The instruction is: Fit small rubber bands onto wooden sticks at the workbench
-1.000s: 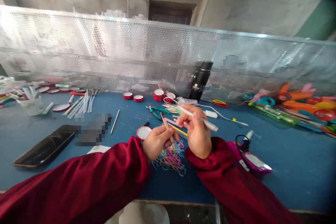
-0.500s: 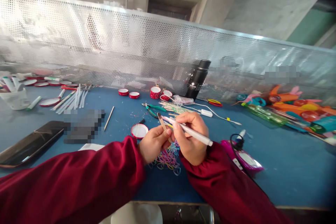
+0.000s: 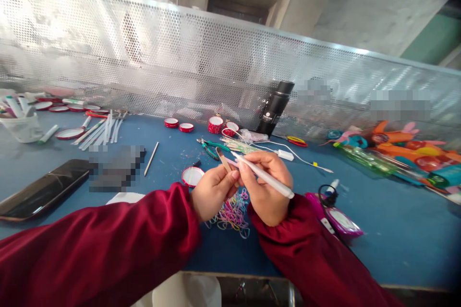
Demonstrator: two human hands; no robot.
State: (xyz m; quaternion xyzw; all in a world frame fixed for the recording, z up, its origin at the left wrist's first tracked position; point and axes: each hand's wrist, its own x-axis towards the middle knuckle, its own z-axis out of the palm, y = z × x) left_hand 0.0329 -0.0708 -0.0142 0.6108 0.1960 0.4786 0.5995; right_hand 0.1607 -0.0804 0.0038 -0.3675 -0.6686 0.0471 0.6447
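Note:
My left hand (image 3: 213, 191) is closed around a small flat wooden stick (image 3: 223, 159) with a dark brown tip, held upright and slanting left. In my right hand (image 3: 269, 187) is a white marker pen (image 3: 268, 176), gripped like a pencil; its tip points up and left, close to the stick but apart from it. A thin pinkish strip shows between the two hands, partly hidden by fingers. Below them lies a tangle of coloured rubber bands (image 3: 233, 213). Just left of the hands is a red-rimmed round lid (image 3: 192, 176).
Pliers (image 3: 212, 147), wooden sticks and a white cable (image 3: 308, 160) lie beyond my hands, before a black bottle (image 3: 276, 109). To the left are a phone (image 3: 46, 189), glue sticks (image 3: 99, 135) and a cup of markers (image 3: 22, 127). A purple packet (image 3: 340, 220) sits at right.
The marker tip has drawn back from the dark end of the stick. Both hands keep their hold, and the whole view has shifted slightly.

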